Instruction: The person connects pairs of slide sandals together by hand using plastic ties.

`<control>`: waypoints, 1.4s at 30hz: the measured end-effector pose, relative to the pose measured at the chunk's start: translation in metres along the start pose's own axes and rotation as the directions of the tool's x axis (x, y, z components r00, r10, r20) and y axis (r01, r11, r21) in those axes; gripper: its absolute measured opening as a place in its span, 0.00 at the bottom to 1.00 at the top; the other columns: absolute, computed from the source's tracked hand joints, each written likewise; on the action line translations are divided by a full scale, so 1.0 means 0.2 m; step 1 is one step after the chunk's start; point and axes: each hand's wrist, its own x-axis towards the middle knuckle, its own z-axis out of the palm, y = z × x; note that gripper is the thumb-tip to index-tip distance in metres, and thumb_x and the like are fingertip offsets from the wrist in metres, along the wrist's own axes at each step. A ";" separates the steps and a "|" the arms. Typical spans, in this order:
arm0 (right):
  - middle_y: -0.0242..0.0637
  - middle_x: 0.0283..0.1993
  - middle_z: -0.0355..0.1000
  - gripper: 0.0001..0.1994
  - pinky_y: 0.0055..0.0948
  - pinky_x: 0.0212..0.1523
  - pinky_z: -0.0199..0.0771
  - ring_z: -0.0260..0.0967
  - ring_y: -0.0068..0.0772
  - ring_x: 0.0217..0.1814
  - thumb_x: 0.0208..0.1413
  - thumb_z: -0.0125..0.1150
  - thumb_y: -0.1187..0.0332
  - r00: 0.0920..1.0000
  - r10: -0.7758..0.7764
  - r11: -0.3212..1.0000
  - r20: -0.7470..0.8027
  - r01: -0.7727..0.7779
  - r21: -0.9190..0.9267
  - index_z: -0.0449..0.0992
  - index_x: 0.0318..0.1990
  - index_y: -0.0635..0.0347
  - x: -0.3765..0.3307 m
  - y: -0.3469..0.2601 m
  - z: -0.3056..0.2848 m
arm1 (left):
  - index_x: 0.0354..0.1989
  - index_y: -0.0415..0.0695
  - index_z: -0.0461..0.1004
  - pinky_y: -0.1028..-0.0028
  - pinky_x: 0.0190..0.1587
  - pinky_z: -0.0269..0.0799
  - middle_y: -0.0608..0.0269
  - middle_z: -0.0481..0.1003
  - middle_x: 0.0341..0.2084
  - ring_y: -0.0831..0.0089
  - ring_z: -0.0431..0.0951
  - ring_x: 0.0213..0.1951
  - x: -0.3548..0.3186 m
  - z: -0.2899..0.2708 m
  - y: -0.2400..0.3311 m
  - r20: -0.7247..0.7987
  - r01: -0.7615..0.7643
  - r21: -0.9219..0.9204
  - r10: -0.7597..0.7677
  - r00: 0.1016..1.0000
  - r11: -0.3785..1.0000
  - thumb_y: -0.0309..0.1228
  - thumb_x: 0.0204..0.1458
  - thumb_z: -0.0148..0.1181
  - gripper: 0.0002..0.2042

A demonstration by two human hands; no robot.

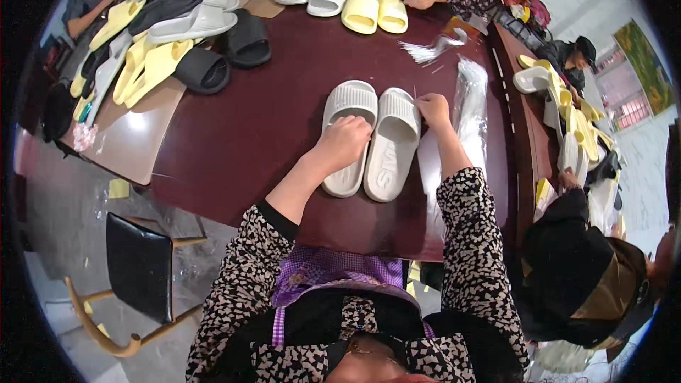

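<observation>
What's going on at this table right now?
A person is handling two pale slippers lying side by side on the dark red table. The left hand rests on the left slipper by its strap; the right hand is at the outer edge of the right slipper's strap. Other slippers are heaped at the far left.

Wide, round fisheye view in fairly bright indoor light, fading to black at the corners. Toward the rim, straight edges curve and details soften. The dark red surface (234,128) has a gentle sheen; a white glare spot marks the tan panel (124,143) at left. Clear plastic (473,103) glints. The central pale slippers (391,145) look reasonably sharp.
</observation>
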 end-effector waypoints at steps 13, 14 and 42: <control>0.32 0.24 0.70 0.03 0.23 0.29 0.67 0.67 0.23 0.27 0.45 0.53 0.79 0.837 -0.534 0.745 0.123 0.397 0.536 0.74 0.28 0.64 0.06 -0.50 0.13 | 0.31 0.39 0.69 0.65 0.43 0.68 0.53 0.70 0.31 0.56 0.72 0.37 0.01 -0.01 -0.09 0.009 0.092 -0.076 -0.091 0.996 0.993 0.23 0.48 0.47 0.05; 0.29 0.24 0.69 0.03 0.24 0.28 0.67 0.65 0.22 0.26 0.45 0.53 0.81 0.742 -0.631 0.734 0.226 0.478 0.482 0.72 0.27 0.63 0.03 -0.56 0.18 | 0.32 0.40 0.69 0.65 0.42 0.68 0.52 0.71 0.32 0.55 0.72 0.37 -0.01 -0.01 -0.09 0.013 0.134 -0.156 -0.134 0.991 0.979 0.24 0.49 0.45 0.06; 0.26 0.26 0.67 0.03 0.22 0.28 0.61 0.61 0.19 0.27 0.51 0.56 0.72 0.700 -0.287 0.892 0.654 -0.053 0.448 0.74 0.32 0.59 -0.05 -0.62 0.29 | 0.36 0.37 0.67 0.58 0.45 0.66 0.49 0.71 0.36 0.52 0.71 0.43 0.01 0.00 0.01 0.239 0.199 -0.206 -0.148 0.960 0.958 0.30 0.53 0.48 0.09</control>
